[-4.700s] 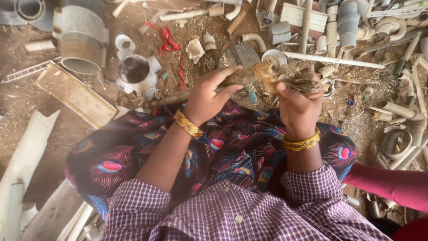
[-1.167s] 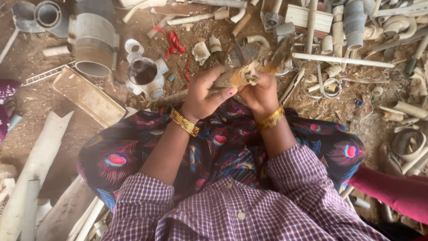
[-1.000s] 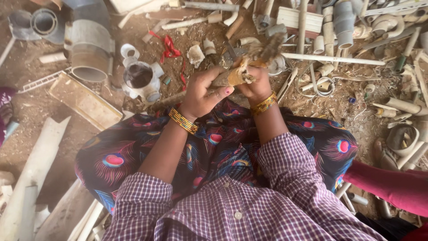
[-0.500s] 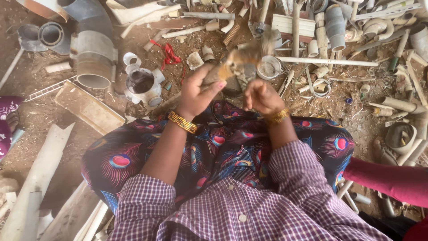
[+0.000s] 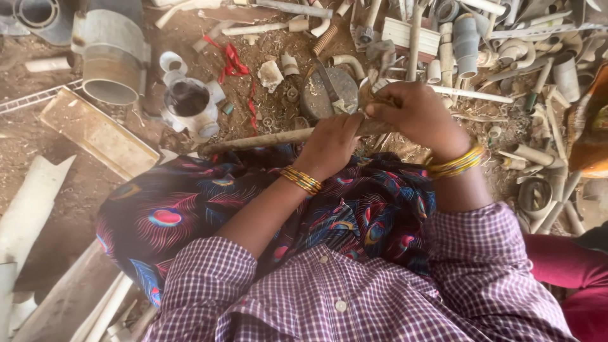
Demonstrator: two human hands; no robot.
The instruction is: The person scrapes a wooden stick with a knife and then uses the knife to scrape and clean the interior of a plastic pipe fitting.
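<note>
The left hand (image 5: pixel 329 147) grips a long dirty pipe (image 5: pixel 266 139) lying across the lap, the right hand (image 5: pixel 415 114) pinches its end, work apparently unfinished amid scattered scrap on the ground (image 5: pixel 76 183).

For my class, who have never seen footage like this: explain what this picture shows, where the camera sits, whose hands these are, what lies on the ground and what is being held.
There is no machine here. The camera is worn on a person's head and looks straight down, so you see that person's own lap, arms and hands. The left hand and the right hand, both with gold bangles at the wrist, grip a long brownish stick that lies across a patterned skirt. Small pale bits show between the fingers of the right hand, but what they are cannot be told. The dirt ground is strewn with pale pipe offcuts and fittings, among them a large grey pipe piece, a white pipe junction, a red ribbon and a round flat stone.
</note>
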